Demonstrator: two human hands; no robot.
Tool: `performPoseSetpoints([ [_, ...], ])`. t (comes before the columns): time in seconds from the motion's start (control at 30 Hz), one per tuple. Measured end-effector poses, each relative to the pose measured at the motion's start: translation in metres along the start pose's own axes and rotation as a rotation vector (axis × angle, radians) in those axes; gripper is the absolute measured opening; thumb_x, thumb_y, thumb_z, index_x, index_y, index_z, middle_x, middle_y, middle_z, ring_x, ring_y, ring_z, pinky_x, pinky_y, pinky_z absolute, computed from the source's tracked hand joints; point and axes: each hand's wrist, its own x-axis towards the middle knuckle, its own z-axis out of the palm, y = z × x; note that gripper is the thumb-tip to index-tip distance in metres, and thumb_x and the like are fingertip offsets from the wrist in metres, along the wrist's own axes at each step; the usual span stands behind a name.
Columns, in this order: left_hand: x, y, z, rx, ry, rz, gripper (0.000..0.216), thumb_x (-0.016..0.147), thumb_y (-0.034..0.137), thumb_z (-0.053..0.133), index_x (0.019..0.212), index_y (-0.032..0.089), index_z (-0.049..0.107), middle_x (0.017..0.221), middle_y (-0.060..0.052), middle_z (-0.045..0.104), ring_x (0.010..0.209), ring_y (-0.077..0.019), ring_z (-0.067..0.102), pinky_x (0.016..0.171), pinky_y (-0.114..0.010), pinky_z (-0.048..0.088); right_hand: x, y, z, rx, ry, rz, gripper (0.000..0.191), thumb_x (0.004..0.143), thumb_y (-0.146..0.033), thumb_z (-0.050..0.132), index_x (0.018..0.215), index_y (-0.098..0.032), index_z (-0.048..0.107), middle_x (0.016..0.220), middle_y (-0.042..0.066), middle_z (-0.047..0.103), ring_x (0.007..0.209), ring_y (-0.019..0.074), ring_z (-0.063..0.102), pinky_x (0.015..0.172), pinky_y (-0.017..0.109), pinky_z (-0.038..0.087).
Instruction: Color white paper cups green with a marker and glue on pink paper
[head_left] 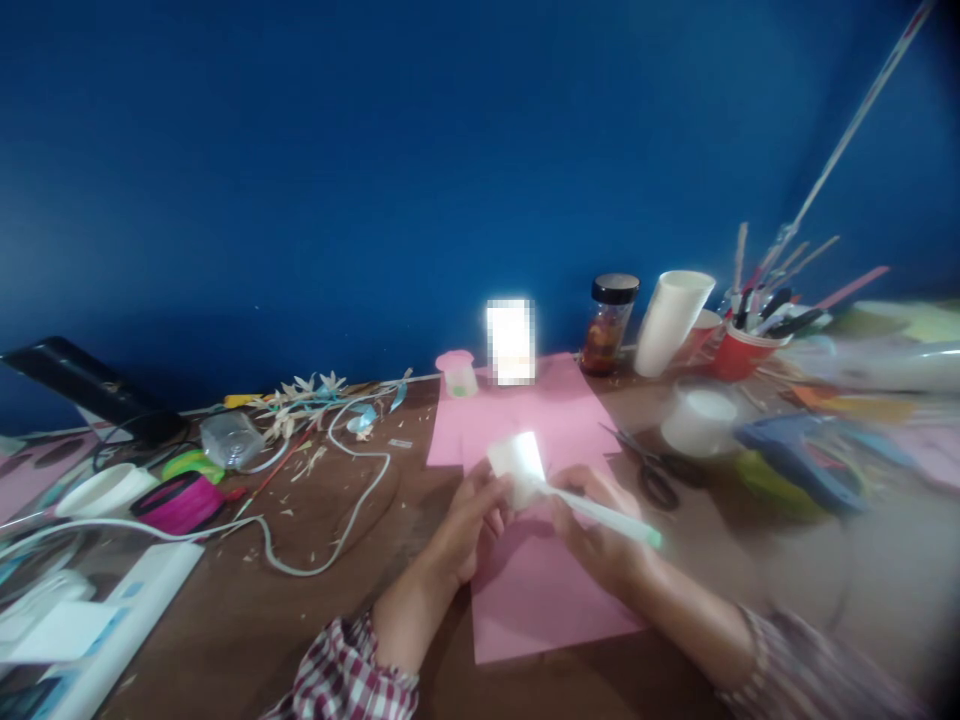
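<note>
Over the pink paper [555,600], my left hand [476,520] is closed around a small white piece [517,465]. This piece looks like a paper cup or block and is partly overexposed. My right hand [600,540] grips a slim white pen [611,517] with a green end pointing right; its other end meets the white piece. Whether the tip touches it I cannot tell. Behind the hands a small tub with a pink top [456,373] stands on the pink paper.
Scissors [660,475], a dark-lidded jar [609,325], white paper cups [671,325] and a red cup [746,350] of tools stand right. A blue glue gun [806,460] is blurred. Left lie a white cable [360,460], ribbon rolls [180,502] and a power strip [142,610].
</note>
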Motion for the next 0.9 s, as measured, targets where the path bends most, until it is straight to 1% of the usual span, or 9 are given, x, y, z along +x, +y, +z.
performPoseSetpoints([
  [0.07,0.0001,0.0004,0.0001,0.007,0.002,0.007,0.035,0.072,0.035,0.076,0.099,0.016,0.064,0.063,0.003,0.057,0.052,-0.0065,0.048,0.053,-0.019,0.037,0.0005,-0.0001,-0.0002,-0.005,0.010,0.001,0.003,0.086,-0.023,0.057,0.085,-0.021,0.058,0.070,0.001,0.066,0.061,0.0149,0.063,0.059,0.024,0.052],
  [0.17,-0.0004,0.0006,0.0008,0.005,0.007,0.005,0.035,0.071,0.036,0.076,0.097,0.016,0.065,0.058,0.005,0.055,0.048,-0.0057,0.044,0.052,-0.019,0.035,0.0013,-0.0005,-0.0009,0.001,0.015,0.007,0.003,0.085,-0.024,0.057,0.085,-0.021,0.058,0.071,0.001,0.066,0.061,0.0150,0.064,0.058,0.024,0.052],
  [0.27,-0.0012,0.0007,0.0018,-0.008,0.017,0.006,0.036,0.069,0.036,0.078,0.096,0.016,0.065,0.063,0.003,0.059,0.052,-0.0073,0.048,0.055,-0.021,0.037,0.0023,-0.0017,-0.0020,0.011,0.007,0.010,0.003,0.085,-0.024,0.057,0.084,-0.021,0.058,0.070,0.001,0.066,0.061,0.0155,0.064,0.058,0.024,0.052],
  [0.4,-0.0003,-0.0002,0.0004,-0.006,-0.013,0.006,0.035,0.072,0.036,0.076,0.098,0.016,0.064,0.069,0.000,0.062,0.057,-0.0089,0.053,0.059,-0.022,0.041,0.0032,-0.0031,-0.0025,0.000,0.003,0.015,0.003,0.085,-0.023,0.056,0.083,-0.022,0.058,0.070,0.002,0.067,0.060,0.0158,0.064,0.058,0.025,0.052],
  [0.57,0.0028,-0.0047,-0.0052,0.014,-0.024,0.010,0.031,0.077,0.034,0.073,0.100,0.016,0.064,0.070,0.000,0.062,0.054,-0.0069,0.049,0.054,-0.020,0.037,0.0029,-0.0024,-0.0011,-0.017,-0.002,0.023,0.004,0.086,-0.024,0.056,0.084,-0.022,0.058,0.070,0.002,0.067,0.059,0.0154,0.063,0.057,0.025,0.052],
  [0.67,0.0034,-0.0058,-0.0062,0.033,-0.025,0.020,0.032,0.077,0.035,0.073,0.101,0.016,0.064,0.068,0.001,0.060,0.050,-0.0054,0.045,0.049,-0.019,0.033,0.0028,-0.0018,-0.0003,-0.016,0.009,0.019,0.003,0.086,-0.024,0.056,0.084,-0.022,0.058,0.069,0.002,0.067,0.059,0.0154,0.063,0.057,0.025,0.053],
  [0.73,0.0033,-0.0053,-0.0056,0.035,-0.027,0.019,0.032,0.076,0.034,0.073,0.101,0.016,0.064,0.068,0.001,0.060,0.051,-0.0057,0.046,0.048,-0.019,0.032,0.0029,-0.0016,-0.0001,-0.019,0.009,0.010,0.003,0.086,-0.024,0.056,0.084,-0.022,0.058,0.069,0.002,0.067,0.059,0.0156,0.063,0.058,0.025,0.053],
  [0.9,0.0017,-0.0028,-0.0031,0.013,-0.004,0.014,0.032,0.074,0.035,0.075,0.098,0.016,0.064,0.066,0.001,0.059,0.053,-0.0064,0.048,0.049,-0.019,0.034,0.0027,-0.0016,0.0002,-0.006,0.004,0.036,0.004,0.085,-0.024,0.057,0.084,-0.022,0.059,0.070,0.002,0.067,0.060,0.0157,0.064,0.058,0.025,0.052],
])
